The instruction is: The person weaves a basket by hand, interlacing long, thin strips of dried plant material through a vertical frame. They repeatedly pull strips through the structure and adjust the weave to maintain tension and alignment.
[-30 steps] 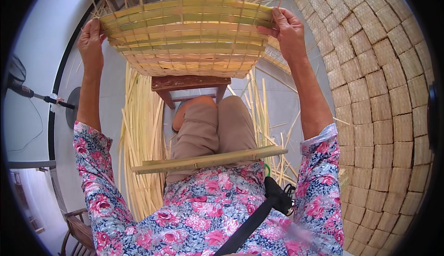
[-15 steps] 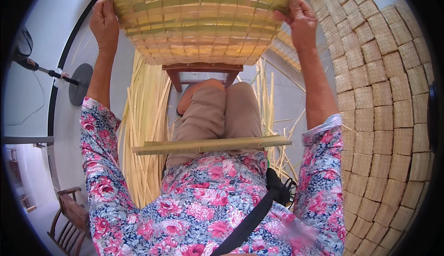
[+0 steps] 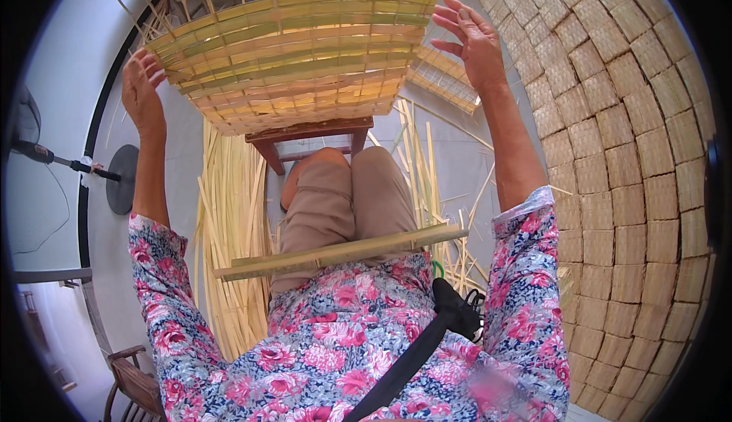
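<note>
A half-woven bamboo basket (image 3: 297, 60), with green and yellow bands and bare upright stakes along its top, rests on a small reddish-brown wooden stool (image 3: 263, 141) in front of my knees. At its left end is my left hand (image 3: 143, 94), the parted fingertips against or very close to the woven edge; the thumb is hard to make out. My right hand (image 3: 474, 44) is raised just off the right top corner, fingers spread and holding nothing. Across my lap lies a split bamboo piece (image 3: 343, 253).
Long bamboo strips (image 3: 232, 231) lie on the floor at left, with looser strips (image 3: 427, 163) to the right. A flat woven piece (image 3: 446, 79) sits beyond the stool. Stacked woven pieces (image 3: 621, 193) fill the right side. A round stand base (image 3: 122, 179) and wooden chair (image 3: 137, 380) are at left.
My right hand has let go of the basket's corner and spread its fingers. The left hand's pinch has loosened. In the picture, the basket is lower, further left and more tilted.
</note>
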### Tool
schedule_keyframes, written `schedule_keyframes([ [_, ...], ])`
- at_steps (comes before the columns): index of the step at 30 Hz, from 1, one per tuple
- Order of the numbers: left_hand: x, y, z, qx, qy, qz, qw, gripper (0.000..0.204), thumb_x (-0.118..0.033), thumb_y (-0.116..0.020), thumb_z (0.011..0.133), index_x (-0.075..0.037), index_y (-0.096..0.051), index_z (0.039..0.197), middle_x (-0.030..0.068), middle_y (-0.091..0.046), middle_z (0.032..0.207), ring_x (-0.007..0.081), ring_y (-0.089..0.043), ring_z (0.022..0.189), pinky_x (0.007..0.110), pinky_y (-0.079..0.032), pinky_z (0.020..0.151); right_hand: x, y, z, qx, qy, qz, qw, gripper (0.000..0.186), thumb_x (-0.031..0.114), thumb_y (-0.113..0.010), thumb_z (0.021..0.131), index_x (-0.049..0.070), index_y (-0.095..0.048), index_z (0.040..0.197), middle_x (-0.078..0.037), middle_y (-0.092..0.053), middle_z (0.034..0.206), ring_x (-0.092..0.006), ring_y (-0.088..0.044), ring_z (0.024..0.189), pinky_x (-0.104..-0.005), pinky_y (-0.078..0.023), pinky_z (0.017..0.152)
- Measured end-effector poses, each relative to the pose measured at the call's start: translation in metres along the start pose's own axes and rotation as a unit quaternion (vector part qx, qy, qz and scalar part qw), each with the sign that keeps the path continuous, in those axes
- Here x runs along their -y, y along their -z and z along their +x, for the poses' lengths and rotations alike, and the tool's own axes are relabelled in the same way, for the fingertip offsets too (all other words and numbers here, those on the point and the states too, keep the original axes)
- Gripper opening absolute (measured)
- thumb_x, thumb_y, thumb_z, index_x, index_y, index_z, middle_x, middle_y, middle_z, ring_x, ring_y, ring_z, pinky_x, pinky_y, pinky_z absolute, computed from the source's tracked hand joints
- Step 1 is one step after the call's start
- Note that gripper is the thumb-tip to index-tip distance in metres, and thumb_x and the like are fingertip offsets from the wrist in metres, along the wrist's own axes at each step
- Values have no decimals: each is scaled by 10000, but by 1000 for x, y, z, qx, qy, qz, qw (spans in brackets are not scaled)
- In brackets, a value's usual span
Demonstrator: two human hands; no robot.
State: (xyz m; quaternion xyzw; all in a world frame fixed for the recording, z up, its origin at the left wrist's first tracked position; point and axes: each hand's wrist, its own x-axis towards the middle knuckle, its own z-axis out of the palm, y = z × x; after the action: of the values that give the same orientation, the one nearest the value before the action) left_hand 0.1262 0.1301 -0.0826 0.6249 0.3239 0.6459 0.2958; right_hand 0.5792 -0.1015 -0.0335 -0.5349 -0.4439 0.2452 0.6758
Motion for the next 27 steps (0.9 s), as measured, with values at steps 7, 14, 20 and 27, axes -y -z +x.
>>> schedule_keyframes([
  [7, 51, 15, -32, 100, 76, 64, 990, 370, -360, -492, 1072, -62, -637, 1237, 24, -665, 1040, 110, -639, 964, 269, -534, 802, -34, 25, -31, 44, -100, -51, 993, 318, 203, -559, 1033, 58, -627, 1307, -110, -689, 1176, -177, -670, 1038, -319, -637, 763],
  [14, 52, 20, -41, 80, 69, 42, 994, 436, -417, -435, 1083, -74, -670, 1212, 42, -701, 1049, 134, -657, 962, 319, -543, 827, -61, -20, -9, -6, -109, -37, 993, 434, 386, -656, 977, 91, -620, 1293, -44, -672, 1141, -128, -634, 986, -267, -555, 718],
  [20, 49, 1, -45, 86, 27, 33, 995, 239, -238, -603, 1023, -51, -657, 1163, -3, -681, 940, 71, -617, 851, 244, -511, 730, -56, -1, -11, -19, -117, -42, 992, 257, 265, -687, 976, 111, -654, 1179, 9, -670, 994, -96, -626, 922, -277, -549, 729],
  [27, 70, 15, -36, 127, 61, 25, 990, 296, -246, -599, 1029, -29, -638, 1227, 6, -689, 1077, 93, -631, 1018, 287, -520, 885, -63, -6, -3, -10, -123, -14, 992, 198, 252, -704, 963, 105, -646, 1082, -8, -677, 991, -112, -642, 907, -306, -575, 772],
])
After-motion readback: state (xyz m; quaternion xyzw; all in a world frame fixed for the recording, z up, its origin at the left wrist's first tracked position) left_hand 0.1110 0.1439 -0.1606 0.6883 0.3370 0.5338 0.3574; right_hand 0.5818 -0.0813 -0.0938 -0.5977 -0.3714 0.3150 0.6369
